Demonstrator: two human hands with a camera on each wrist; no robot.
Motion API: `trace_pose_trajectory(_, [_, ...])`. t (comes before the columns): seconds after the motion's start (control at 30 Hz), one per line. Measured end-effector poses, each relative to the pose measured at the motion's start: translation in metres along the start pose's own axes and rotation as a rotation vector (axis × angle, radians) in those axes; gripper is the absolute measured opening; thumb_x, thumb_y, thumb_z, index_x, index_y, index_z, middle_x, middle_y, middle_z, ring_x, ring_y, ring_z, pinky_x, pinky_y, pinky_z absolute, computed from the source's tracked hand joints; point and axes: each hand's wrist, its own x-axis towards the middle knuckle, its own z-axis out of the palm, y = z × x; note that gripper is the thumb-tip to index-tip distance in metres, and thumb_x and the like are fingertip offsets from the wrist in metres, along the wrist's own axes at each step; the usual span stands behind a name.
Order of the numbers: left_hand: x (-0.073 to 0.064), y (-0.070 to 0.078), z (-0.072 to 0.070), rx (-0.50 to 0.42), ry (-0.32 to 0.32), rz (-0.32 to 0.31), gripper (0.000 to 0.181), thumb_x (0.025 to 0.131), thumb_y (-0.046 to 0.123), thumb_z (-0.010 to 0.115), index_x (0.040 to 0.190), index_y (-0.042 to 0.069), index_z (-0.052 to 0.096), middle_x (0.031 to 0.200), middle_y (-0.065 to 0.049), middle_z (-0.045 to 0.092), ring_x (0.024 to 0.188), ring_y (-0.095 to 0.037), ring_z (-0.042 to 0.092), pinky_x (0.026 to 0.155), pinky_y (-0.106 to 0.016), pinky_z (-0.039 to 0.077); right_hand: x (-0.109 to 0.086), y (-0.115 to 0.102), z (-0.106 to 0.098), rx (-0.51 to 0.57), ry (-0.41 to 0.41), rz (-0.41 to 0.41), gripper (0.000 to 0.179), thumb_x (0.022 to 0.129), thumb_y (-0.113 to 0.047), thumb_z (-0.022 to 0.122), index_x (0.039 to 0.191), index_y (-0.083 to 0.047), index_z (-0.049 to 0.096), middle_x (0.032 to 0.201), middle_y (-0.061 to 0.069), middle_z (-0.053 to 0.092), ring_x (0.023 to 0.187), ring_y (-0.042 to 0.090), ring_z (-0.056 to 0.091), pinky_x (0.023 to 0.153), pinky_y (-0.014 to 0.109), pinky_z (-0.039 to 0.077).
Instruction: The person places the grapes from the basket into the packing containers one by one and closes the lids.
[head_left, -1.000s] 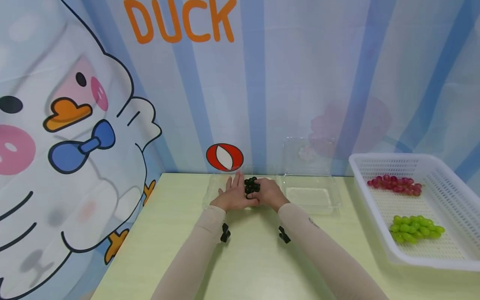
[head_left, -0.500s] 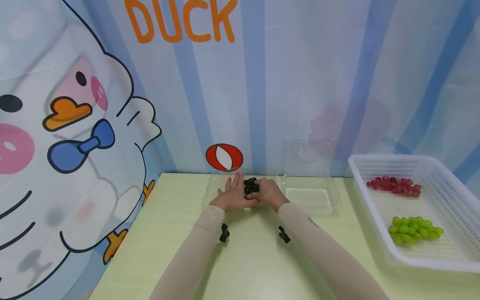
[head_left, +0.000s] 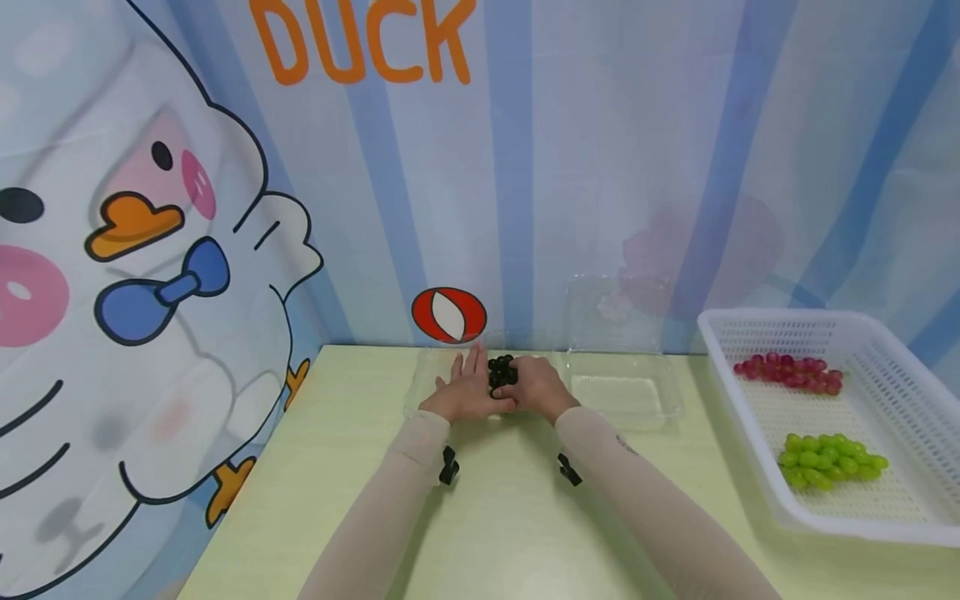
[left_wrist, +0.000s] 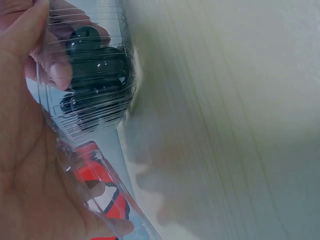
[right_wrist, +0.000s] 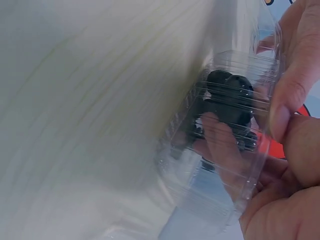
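A bunch of dark, nearly black grapes [head_left: 501, 372] lies inside a clear plastic clamshell box [head_left: 422, 375] at the back of the table. My right hand [head_left: 543, 387] reaches in from the right, with curled fingers and thumb holding the bunch. Through the box wall [right_wrist: 187, 192], the right wrist view shows its fingertips against the grapes [right_wrist: 227, 105]. My left hand [head_left: 467, 395] rests over the box's left part, its fingers spread and straight, its thumb along the near rim. In the left wrist view its palm [left_wrist: 22, 145] lies beside the box. The fingers hide part of the bunch.
A second clear clamshell box [head_left: 618, 392] stands to the right, its lid raised against the curtain. Further right, a white perforated basket [head_left: 757, 467] holds red grapes [head_left: 791, 372] and green grapes [head_left: 831, 460]. The patterned curtain [head_left: 600, 167] borders the table's back edge.
Both hands stay almost still on the box over the last second. The dark grapes shift very slightly to the left under the right hand's fingers.
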Motion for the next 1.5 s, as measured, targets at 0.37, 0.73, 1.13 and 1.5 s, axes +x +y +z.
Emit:
trace_pose_trajectory(0.37, [-0.001, -0.002, 0.001, -0.027, -0.009, 0.003, 0.122, 0.084, 0.075, 0.061, 0.164, 0.009, -0.004, 0.171, -0.006, -0.012, 0.156, -0.042, -0.003, 0.112, -0.079, 0.011, -0.006, -0.002, -0.001, -0.037, 0.009, 0.008, 0.061, 0.090, -0.036, 0.079, 0.135, 0.001, 0.063, 0.131, 0.018, 0.067, 0.119, 0.033, 0.064, 0.102, 0.045, 0.052])
trace_pose_trajectory(0.73, [-0.003, 0.001, -0.001, -0.014, -0.007, 0.004, 0.125, 0.082, 0.078, 0.061, 0.163, 0.009, -0.005, 0.171, -0.005, -0.012, 0.156, -0.041, -0.004, 0.112, -0.079, 0.011, -0.013, -0.003, -0.014, -0.007, -0.009, -0.007, 0.049, 0.094, -0.026, 0.075, 0.134, 0.000, 0.064, 0.135, 0.017, 0.065, 0.122, 0.032, 0.063, 0.102, 0.046, 0.051])
trace_pose_trajectory(1.13, [-0.003, 0.000, -0.001, -0.019, 0.016, 0.025, 0.133, 0.077, 0.087, 0.057, 0.163, 0.007, -0.006, 0.171, -0.008, -0.010, 0.156, -0.042, -0.004, 0.111, -0.080, 0.012, -0.025, -0.007, -0.041, -0.030, -0.063, -0.046, 0.037, 0.096, -0.024, 0.071, 0.127, -0.003, 0.069, 0.124, 0.012, 0.071, 0.102, 0.026, 0.070, 0.086, 0.043, 0.057])
trace_pose_trajectory(1.5, [-0.004, 0.000, -0.001, -0.029, 0.005, 0.016, 0.133, 0.077, 0.087, 0.057, 0.163, 0.009, -0.009, 0.171, -0.008, -0.010, 0.156, -0.042, -0.006, 0.112, -0.079, 0.009, -0.034, 0.001, -0.073, -0.037, -0.144, -0.051, 0.046, 0.089, -0.033, 0.079, 0.127, -0.007, 0.070, 0.121, 0.007, 0.073, 0.098, 0.021, 0.071, 0.085, 0.043, 0.057])
